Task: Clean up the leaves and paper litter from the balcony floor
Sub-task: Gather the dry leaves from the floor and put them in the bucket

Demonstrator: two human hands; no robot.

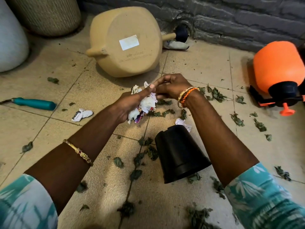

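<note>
My left hand [127, 106] grips a wad of crumpled white paper litter [148, 104] just above the tiled floor. My right hand [173, 86] meets it from the right, its fingers curled onto the top of the same wad. A loose paper ball [82, 114] lies on the tiles to the left. Another paper scrap [182, 123] lies under my right forearm, beside the black pot. Dry green leaves [216, 95] are scattered over the floor, with more leaves [148, 151] near the pot and along the bottom edge.
A black plastic pot [178, 154] lies tipped over between my arms. A tan watering can [127, 42] lies on its side ahead, an orange sprayer [277, 66] at right, a teal-handled tool [34, 104] at left. Woven planter [47, 14] and white planter [9, 40] stand far left.
</note>
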